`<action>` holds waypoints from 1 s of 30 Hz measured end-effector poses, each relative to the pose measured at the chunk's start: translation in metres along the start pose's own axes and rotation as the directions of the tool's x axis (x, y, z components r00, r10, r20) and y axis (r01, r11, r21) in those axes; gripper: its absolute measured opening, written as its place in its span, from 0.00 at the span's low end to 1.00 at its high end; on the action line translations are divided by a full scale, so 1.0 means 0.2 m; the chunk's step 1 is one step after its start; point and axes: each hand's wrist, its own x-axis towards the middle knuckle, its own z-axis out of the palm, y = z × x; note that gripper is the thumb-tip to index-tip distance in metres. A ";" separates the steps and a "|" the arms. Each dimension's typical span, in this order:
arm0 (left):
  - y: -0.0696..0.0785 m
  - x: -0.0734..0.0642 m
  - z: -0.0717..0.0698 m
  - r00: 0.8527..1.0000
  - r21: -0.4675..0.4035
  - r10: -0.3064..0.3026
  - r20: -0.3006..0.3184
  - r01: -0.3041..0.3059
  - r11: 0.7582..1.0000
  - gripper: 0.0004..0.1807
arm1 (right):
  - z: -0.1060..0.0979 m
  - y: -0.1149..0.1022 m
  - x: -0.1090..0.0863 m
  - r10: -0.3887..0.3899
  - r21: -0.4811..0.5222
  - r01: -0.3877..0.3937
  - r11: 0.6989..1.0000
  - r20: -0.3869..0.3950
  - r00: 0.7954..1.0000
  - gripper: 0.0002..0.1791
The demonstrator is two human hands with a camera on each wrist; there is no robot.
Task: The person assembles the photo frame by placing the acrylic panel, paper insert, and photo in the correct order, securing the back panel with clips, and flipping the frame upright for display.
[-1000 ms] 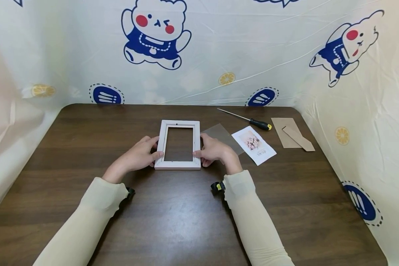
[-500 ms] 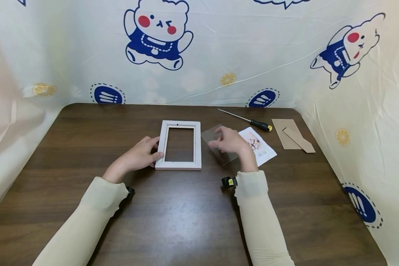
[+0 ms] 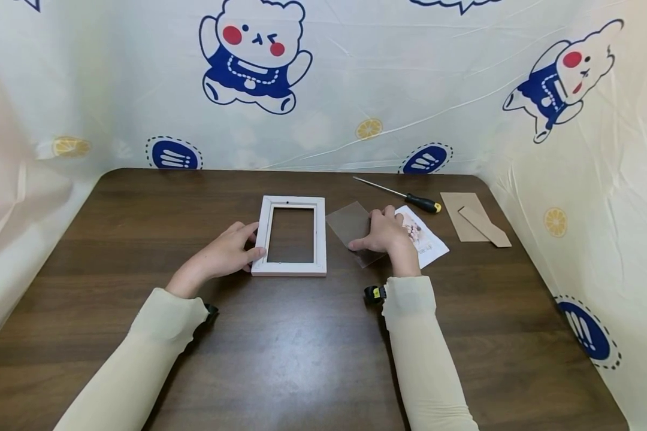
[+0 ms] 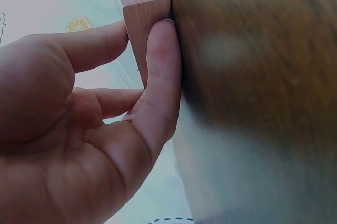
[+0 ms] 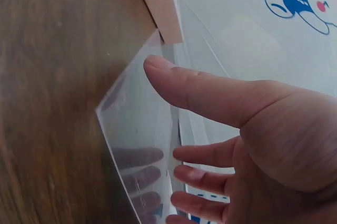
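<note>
A white picture frame [image 3: 320, 236] lies flat on the brown table, its opening showing bare wood. My left hand [image 3: 223, 251] grips its left side, thumb on top and fingers along the outer edge; the left wrist view shows a finger against the frame's corner [image 4: 142, 21]. Right of the frame is a clear sheet [image 3: 347, 222], turned at an angle. Over its right part hovers my right hand [image 3: 384, 234], thumb and fingers spread apart. In the right wrist view the fingertips come close to the sheet [image 5: 129, 124], which reflects them.
A white card with a flower print [image 3: 431, 246] lies partly behind the right hand. Beyond it is a screwdriver [image 3: 423, 202] with a black and yellow handle. A brown backing board [image 3: 455, 203] with a stand strip [image 3: 484, 226] across it lies far right. A patterned curtain [image 3: 334, 90] borders the table.
My right hand has let go of the frame's right side and moved right, over the clear sheet, its fingers now spread lower above it. My left hand stays on the frame.
</note>
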 end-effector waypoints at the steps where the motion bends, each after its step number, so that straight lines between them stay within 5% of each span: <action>1: 0.00 0.00 0.00 1.000 0.001 0.002 -0.001 -0.002 1.000 0.38 | 0.01 -0.01 0.00 -0.005 -0.016 0.005 1.000 0.000 1.000 0.52; 11: 0.01 0.00 0.00 1.000 0.008 0.007 0.000 -0.007 1.000 0.38 | 0.03 -0.05 -0.01 -0.031 -0.086 0.033 0.996 0.033 0.999 0.53; 30: 0.00 0.00 0.00 1.000 0.022 -0.001 -0.004 0.001 1.000 0.38 | 0.06 -0.16 0.00 -0.031 -0.214 0.032 0.976 0.009 0.999 0.37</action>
